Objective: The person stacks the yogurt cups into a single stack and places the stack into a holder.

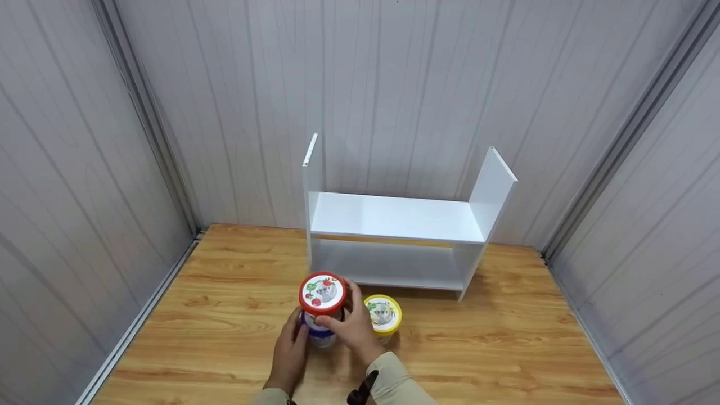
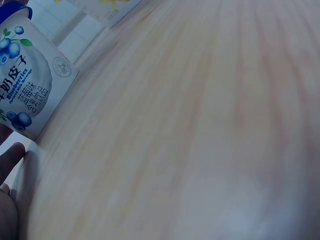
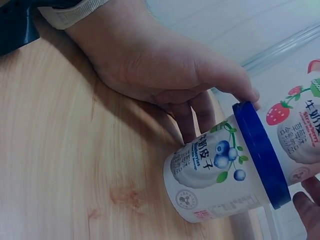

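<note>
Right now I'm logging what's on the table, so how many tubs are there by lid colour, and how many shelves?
Red-lidded tub: 1
Blue-lidded tub: 1
Yellow-lidded tub: 1
White shelf: 1
Total: 4 things, 3 of them tubs.

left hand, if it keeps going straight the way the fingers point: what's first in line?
Left hand already grips the blue-lidded cup. Straight past it, likely the white shelf, lower-left corner; depth is unclear.
</note>
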A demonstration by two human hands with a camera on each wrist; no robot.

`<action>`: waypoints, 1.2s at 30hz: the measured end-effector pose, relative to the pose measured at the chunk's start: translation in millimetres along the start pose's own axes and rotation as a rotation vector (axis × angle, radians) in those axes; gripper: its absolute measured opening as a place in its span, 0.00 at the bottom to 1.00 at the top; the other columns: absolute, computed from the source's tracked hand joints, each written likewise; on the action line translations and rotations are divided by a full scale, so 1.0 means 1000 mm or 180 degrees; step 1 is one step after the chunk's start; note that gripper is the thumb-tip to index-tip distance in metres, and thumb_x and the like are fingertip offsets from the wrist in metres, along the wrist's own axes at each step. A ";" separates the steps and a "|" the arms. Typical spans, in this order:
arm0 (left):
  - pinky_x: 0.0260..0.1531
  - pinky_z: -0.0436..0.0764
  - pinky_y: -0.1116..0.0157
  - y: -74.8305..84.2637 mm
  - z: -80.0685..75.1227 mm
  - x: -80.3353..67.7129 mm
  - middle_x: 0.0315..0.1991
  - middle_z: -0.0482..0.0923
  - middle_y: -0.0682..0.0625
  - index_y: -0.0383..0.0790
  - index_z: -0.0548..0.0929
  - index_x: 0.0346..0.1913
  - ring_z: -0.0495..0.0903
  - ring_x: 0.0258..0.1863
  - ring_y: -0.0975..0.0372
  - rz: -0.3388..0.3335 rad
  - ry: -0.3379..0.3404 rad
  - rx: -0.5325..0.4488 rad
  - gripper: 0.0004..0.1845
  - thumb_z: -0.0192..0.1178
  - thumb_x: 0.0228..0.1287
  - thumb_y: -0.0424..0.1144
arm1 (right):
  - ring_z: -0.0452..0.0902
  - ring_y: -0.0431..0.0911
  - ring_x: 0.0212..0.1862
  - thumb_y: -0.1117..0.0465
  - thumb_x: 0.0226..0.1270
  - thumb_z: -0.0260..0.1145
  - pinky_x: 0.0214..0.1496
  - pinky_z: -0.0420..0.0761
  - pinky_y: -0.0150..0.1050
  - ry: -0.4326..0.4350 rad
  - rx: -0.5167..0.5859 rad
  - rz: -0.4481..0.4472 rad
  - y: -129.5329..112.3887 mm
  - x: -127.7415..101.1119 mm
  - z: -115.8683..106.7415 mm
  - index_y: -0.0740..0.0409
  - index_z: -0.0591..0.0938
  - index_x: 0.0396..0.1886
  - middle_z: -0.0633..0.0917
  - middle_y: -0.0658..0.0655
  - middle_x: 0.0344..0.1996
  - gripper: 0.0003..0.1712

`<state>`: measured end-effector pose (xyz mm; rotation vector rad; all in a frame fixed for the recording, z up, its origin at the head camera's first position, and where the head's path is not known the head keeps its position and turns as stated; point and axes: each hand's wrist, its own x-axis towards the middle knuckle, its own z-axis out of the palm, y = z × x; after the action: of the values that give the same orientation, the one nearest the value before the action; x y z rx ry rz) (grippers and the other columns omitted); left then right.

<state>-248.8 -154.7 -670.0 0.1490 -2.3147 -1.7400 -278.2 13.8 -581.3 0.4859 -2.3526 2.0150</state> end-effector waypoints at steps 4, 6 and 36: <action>0.72 0.61 0.41 0.000 0.000 0.001 0.75 0.64 0.39 0.45 0.62 0.78 0.62 0.74 0.44 -0.0024 0.0008 -0.0034 0.28 0.50 0.80 0.44 | 0.66 0.53 0.71 0.49 0.52 0.82 0.75 0.66 0.54 -0.0063 0.0005 -0.0147 0.000 -0.002 -0.007 0.55 0.53 0.80 0.68 0.58 0.72 0.64; 0.72 0.61 0.41 0.000 0.000 0.001 0.75 0.64 0.39 0.46 0.62 0.78 0.62 0.74 0.44 -0.0036 -0.0006 -0.0047 0.28 0.50 0.80 0.45 | 0.66 0.54 0.72 0.51 0.54 0.82 0.75 0.65 0.54 -0.0061 0.0026 -0.0258 -0.001 -0.004 -0.013 0.57 0.53 0.80 0.69 0.59 0.71 0.62; 0.73 0.58 0.42 0.000 -0.002 -0.001 0.76 0.62 0.40 0.48 0.60 0.79 0.59 0.76 0.45 -0.0132 -0.0080 -0.0136 0.29 0.49 0.80 0.45 | 0.57 0.62 0.76 0.70 0.59 0.76 0.77 0.55 0.60 0.0486 -0.0069 -0.0431 0.027 -0.027 -0.099 0.69 0.60 0.75 0.67 0.70 0.72 0.49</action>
<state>-247.8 -156.2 -669.9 0.1697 -2.3060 -1.8200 -278.2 118.9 -595.1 0.4593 -2.1884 1.8939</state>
